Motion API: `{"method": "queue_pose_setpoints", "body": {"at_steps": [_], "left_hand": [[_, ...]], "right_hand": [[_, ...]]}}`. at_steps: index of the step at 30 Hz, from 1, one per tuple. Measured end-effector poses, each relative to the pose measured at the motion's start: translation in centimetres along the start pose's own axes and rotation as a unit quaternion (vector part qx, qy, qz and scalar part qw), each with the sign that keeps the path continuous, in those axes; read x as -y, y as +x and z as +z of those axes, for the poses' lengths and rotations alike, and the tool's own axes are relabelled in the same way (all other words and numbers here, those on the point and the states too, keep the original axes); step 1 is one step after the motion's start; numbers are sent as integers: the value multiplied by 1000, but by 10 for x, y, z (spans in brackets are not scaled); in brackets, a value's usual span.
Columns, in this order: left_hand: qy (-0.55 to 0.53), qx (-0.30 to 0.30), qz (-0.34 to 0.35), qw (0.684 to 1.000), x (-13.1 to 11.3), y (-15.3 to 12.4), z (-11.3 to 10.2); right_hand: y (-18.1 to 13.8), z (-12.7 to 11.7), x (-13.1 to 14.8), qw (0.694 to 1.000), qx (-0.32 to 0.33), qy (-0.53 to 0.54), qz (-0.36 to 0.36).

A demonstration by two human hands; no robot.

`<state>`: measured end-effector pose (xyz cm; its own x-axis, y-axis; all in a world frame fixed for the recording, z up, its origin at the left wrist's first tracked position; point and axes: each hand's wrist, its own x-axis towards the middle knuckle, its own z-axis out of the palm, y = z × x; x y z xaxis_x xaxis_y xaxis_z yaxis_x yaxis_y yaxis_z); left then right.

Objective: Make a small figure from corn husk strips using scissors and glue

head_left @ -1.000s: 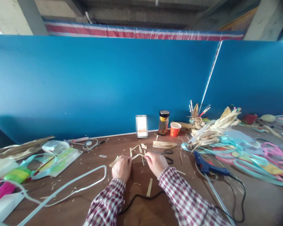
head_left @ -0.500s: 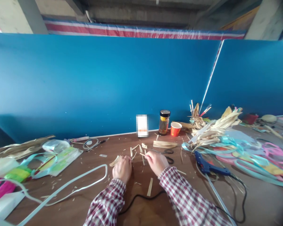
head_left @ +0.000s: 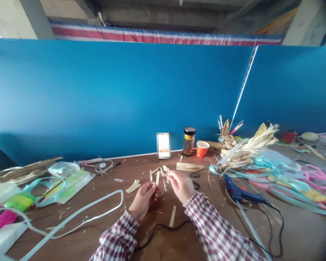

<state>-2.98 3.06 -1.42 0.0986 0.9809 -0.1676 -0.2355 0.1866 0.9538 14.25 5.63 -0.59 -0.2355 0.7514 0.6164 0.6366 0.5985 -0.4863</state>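
My left hand (head_left: 144, 197) is closed in a pinch around the lower end of a short pale strip of dried husk (head_left: 158, 177), which stands up from the fingertips. To its right, my right hand (head_left: 181, 185) has thumb and forefinger pressed together; whatever they hold is too small to name. A small curled husk piece (head_left: 165, 168) shows just beyond the right fingertips. Cut husk strips (head_left: 133, 186) lie beside the left hand, and a longer strip (head_left: 172, 216) rests nearer me. Behind the right hand is a broad flat husk piece (head_left: 189, 166).
A lidded jar (head_left: 189, 143) and an orange paper cup (head_left: 202, 149) stand by the blue partition (head_left: 141, 94). On the right lie a blue glue gun (head_left: 243, 192), ribbons and a husk bundle (head_left: 256, 145). A white tube (head_left: 78, 206) loops at left; a black cord (head_left: 163, 227) crosses in front.
My left hand has lifted and turned from the tabletop, now showing a pale strip in its pinch. My right fingertips shifted slightly up and right; the strip they held no longer shows there.
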Motion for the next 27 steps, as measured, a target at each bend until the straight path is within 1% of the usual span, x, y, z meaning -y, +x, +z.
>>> {"method": "queue_pose_setpoints", "body": {"at_steps": [2,5,8,10,15,17,19,22,25,27], "left_hand": [[70,1,32,997,5,2,0],[154,19,72,985,11,3,0],[188,38,82,978,15,3,0],[190,45,81,978,16,3,0],[153,48,67,985,13,2,2],[111,49,44,992,9,0,3],[50,54,6,997,3,-3,4],[-33,59,-41,997,-4,-6,2],[-65,56,-62,994,-6,-6,-3],[-77,62,-70,993,-7,-5,-6]], "right_hand": [[0,-1,3,1000,5,23,-20],[-1,-1,8,998,30,39,-25],[-2,0,11,998,52,40,-14],[-1,0,12,998,51,40,-5],[-1,-2,15,998,48,33,-15],[-1,-3,18,998,50,20,-18],[-2,-5,22,998,47,16,-23],[-4,-6,28,997,45,24,-55],[-6,-6,32,993,50,37,-97],[-6,-6,33,991,52,47,-114]]}}
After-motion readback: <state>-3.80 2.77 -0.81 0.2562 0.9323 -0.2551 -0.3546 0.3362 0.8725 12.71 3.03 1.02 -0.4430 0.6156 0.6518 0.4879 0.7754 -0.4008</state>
